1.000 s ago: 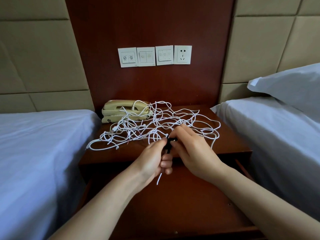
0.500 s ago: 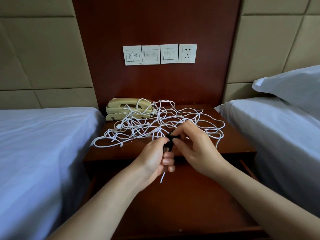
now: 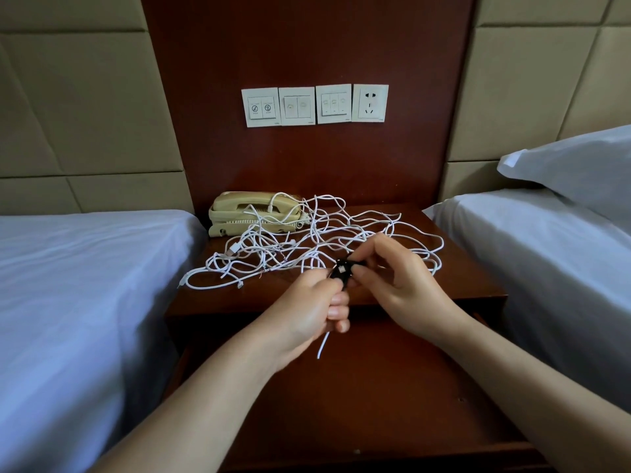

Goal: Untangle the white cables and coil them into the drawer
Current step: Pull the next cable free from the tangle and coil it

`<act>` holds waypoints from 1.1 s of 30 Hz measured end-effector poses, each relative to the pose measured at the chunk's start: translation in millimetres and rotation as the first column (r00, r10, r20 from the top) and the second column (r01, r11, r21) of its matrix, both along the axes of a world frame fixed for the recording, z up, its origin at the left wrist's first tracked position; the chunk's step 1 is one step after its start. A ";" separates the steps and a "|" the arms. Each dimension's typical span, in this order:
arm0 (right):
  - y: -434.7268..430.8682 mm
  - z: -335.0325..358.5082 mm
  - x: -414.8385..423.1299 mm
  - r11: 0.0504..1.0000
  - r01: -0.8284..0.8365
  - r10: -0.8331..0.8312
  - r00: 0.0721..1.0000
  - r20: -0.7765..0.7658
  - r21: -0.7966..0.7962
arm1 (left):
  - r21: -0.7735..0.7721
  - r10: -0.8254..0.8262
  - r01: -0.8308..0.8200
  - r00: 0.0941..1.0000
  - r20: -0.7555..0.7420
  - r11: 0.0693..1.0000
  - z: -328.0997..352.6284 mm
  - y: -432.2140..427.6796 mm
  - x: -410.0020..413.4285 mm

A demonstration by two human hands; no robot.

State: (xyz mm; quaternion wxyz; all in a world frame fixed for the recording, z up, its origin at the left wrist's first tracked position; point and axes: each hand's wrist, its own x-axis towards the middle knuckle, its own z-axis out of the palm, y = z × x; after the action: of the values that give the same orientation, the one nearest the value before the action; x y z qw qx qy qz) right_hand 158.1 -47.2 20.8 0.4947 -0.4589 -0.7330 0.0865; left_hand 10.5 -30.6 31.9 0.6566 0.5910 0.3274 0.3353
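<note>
**Item 1: white cables**. Loose tangle, many loops, on top of nightstand, mid to left. Some loops lie over the phone. A USB-type plug shows at left of the heap. None coiled, none lying in the drawer.

**Item 2: small black piece**. At front edge of tangle, held up between both hands. Pale square patch on it. No lettering legible, and what it is can't be told.

**Item 3: left hand**. Fingers clenched into a fist. Thumb and forefinger pinch the black piece from the left. One cable end hangs out below the fist, over the drawer. Back of hand faces left, forearm comes in from bottom left.

**Item 4: right hand**. Thumb and forefinger tips pinch the same black piece from the right. Other fingers bent, raised above it, not touching cables. Forearm comes in from bottom right.

**Item 5: drawer.** Dark red wood, pulled out under the nightstand top. Both forearms above it.

**Surrounds:**
- phone, cream, corded, back left of nightstand, receiver on cradle.
- 3 switch plates plus wall socket, white, in a row on wood panel. Symbols on switches too small to read.
- bed, left, and bed, right, pale sheets.
- pillow on right bed.
- padded beige wall either side of panel.
</note>
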 end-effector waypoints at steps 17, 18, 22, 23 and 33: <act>-3.6 -6.9 -11.2 0.998 0.058 -0.058 0.998 -0.020 0.031 | 0.036 0.038 -0.041 0.997 0.073 0.999 -7.4 1.5 5.6; -3.5 -6.3 -11.7 0.997 0.067 -0.066 0.997 -0.032 0.030 | -0.007 0.029 -0.029 0.994 0.102 1.000 -5.2 2.5 6.0; -2.9 -2.7 -9.3 0.999 0.049 -0.048 0.996 -0.071 0.009 | -0.073 0.020 -0.010 0.990 0.137 0.997 -0.8 4.4 5.6; -3.8 -2.6 -9.2 0.999 0.032 -0.033 0.995 -0.097 -0.016 | -0.050 0.027 -0.020 0.990 0.138 0.999 -2.5 4.1 5.5; -6.5 -8.3 -7.9 0.958 -0.005 -0.073 0.963 -0.259 -0.288 | 0.087 0.031 -0.016 0.984 -0.173 0.996 -21.8 1.9 -10.6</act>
State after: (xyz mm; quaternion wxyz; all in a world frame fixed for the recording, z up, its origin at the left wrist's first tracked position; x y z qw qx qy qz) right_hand 150.3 -53.7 12.5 0.5188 -0.5223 -0.6315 0.2437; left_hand -0.1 -28.6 10.2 0.5956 0.6415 0.3760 0.3038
